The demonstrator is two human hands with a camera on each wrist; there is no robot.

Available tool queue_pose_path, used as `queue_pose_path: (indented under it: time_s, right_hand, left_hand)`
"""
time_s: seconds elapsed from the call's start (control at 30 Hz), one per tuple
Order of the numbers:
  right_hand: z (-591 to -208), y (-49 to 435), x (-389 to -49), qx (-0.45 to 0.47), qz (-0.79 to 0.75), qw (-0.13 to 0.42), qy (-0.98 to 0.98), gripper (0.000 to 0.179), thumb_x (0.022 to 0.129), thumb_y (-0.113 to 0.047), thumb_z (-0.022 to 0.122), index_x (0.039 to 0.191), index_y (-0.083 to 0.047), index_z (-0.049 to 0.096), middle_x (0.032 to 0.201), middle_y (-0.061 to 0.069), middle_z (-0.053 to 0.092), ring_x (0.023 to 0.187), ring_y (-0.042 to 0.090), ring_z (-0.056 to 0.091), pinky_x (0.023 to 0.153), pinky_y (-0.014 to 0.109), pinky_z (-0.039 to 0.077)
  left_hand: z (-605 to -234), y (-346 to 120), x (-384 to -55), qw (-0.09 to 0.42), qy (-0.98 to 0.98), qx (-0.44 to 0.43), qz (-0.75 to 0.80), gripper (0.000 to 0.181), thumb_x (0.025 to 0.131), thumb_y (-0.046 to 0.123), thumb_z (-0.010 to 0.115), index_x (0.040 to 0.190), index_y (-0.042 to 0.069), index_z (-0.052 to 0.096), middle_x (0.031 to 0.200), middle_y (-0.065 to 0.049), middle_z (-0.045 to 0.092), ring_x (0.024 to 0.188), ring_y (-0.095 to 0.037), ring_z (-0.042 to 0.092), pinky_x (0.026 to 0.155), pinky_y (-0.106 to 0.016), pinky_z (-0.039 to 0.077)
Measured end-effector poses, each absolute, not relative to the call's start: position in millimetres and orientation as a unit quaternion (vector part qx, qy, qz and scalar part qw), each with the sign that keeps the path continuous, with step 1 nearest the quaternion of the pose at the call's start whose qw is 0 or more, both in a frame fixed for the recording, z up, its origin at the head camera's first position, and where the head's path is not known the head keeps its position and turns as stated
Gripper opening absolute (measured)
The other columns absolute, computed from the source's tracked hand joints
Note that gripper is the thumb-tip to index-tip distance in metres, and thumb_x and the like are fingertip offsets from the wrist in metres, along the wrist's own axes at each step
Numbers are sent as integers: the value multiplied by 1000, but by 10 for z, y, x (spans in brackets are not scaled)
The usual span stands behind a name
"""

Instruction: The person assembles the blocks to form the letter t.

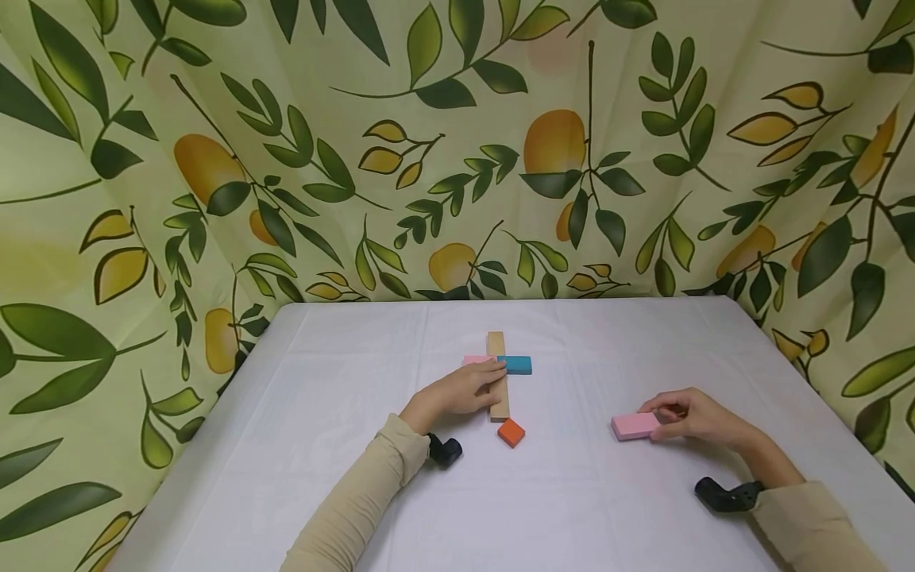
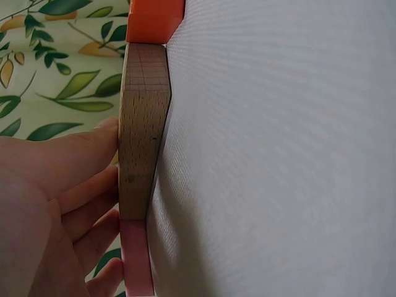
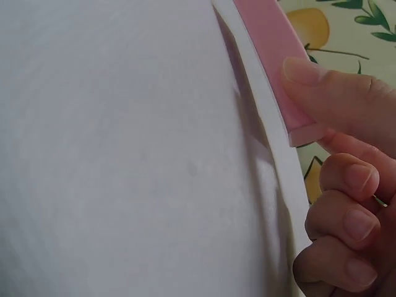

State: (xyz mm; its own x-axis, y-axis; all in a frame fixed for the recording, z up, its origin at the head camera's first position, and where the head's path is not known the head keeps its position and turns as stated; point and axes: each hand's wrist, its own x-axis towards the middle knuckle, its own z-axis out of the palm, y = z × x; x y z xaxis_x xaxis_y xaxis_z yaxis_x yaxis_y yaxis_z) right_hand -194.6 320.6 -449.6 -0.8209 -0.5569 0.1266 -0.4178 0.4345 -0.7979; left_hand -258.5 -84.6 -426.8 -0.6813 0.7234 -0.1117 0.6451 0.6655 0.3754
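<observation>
My right hand (image 1: 704,417) pinches a pink rectangular block (image 1: 632,427) by its near end, thumb on one face, at the right of the table. In the right wrist view this pink block (image 3: 275,55) is held close over the white cloth, the other fingers curled beneath. My left hand (image 1: 465,389) rests on a cross-shaped group of flat blocks, its relaxed fingers touching the top of the lower wooden block (image 1: 499,403). Around that hand lie an upper wooden block (image 1: 496,343), a blue block (image 1: 518,365) and a second pink block (image 1: 477,360), partly covered by fingers.
An orange block (image 1: 511,433) lies turned at an angle by the near end of the lower wooden block. White cloth (image 1: 343,381) covers the table. A leaf-patterned curtain (image 1: 457,183) hangs behind it and at both sides. Black wrist devices (image 1: 725,496) sit at the sleeves.
</observation>
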Motion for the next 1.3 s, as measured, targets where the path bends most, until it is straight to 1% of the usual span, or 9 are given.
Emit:
queue_pose_path:
  time_s: [0.2, 0.37, 0.5, 0.63, 0.73, 0.87, 1.0, 1.23, 1.3]
  right_hand:
    - [-4467, 3150, -1923, -254, -445, 89, 854, 26, 79, -4, 74, 102, 6, 67, 64, 2, 36, 61, 8, 40, 57, 23, 32]
    - [-4458, 3092, -1908, -238, -435, 88, 864, 26, 80, -8, 75, 102, 3, 68, 64, 0, 37, 62, 6, 41, 58, 23, 31]
    - [-4483, 3058, -1916, -258, -436, 76, 859, 24, 79, -5, 75, 101, 2, 68, 64, 2, 36, 61, 6, 41, 57, 23, 31]
    - [-4509, 3025, -1926, -286, -448, 65, 845, 24, 78, -1, 75, 100, 3, 68, 65, 5, 34, 61, 9, 39, 56, 23, 31]
    - [-4514, 2997, -1927, -288, -451, 66, 842, 24, 78, -1, 75, 100, 2, 68, 65, 6, 33, 61, 9, 39, 56, 23, 31]
    - [-4509, 2952, -1924, -274, -448, 71, 848, 24, 78, -4, 75, 101, 2, 68, 64, 5, 34, 61, 5, 39, 57, 22, 32]
    - [-4496, 2909, -1919, -271, -449, 76, 848, 25, 79, -5, 75, 102, 3, 68, 65, 5, 35, 62, 5, 40, 58, 22, 32]
    - [-4484, 2843, -1906, -232, -442, 95, 861, 27, 79, -11, 77, 103, 0, 68, 66, -4, 36, 64, 2, 41, 59, 23, 33]
    - [-4476, 2823, -1900, -229, -438, 97, 864, 28, 79, -12, 76, 103, 1, 68, 67, -5, 37, 64, 2, 41, 59, 23, 32]
  left_hand:
    - [-4264, -844, -2582, 125, 904, 379, 154, 54, 99, 25, 54, 147, 5, 39, 158, -6, 34, 150, -23, 26, 123, -38, 28]
    - [-4253, -846, -2579, 127, 904, 378, 154, 54, 99, 24, 53, 147, 4, 39, 158, -6, 34, 151, -23, 25, 123, -38, 28]
    - [-4258, -842, -2579, 127, 904, 378, 156, 54, 99, 24, 54, 146, 5, 40, 158, -6, 35, 151, -23, 26, 122, -38, 28]
    - [-4265, -840, -2586, 131, 903, 377, 159, 54, 99, 24, 53, 147, 4, 39, 159, -6, 34, 151, -23, 25, 123, -38, 27]
    - [-4267, -840, -2592, 133, 903, 376, 159, 54, 99, 25, 52, 147, 5, 38, 159, -6, 33, 151, -22, 24, 123, -38, 27]
    - [-4256, -843, -2584, 132, 903, 376, 159, 54, 99, 25, 52, 147, 5, 38, 159, -6, 33, 151, -22, 24, 123, -38, 27]
    - [-4243, -847, -2572, 126, 903, 378, 158, 54, 99, 25, 53, 147, 4, 39, 158, -6, 34, 151, -23, 25, 123, -38, 27]
    - [-4240, -848, -2569, 127, 903, 379, 159, 54, 99, 24, 53, 147, 4, 39, 158, -7, 33, 151, -23, 24, 123, -38, 27]
    - [-4240, -847, -2570, 127, 902, 380, 158, 54, 99, 25, 53, 147, 4, 39, 158, -7, 34, 151, -23, 25, 123, -38, 27]
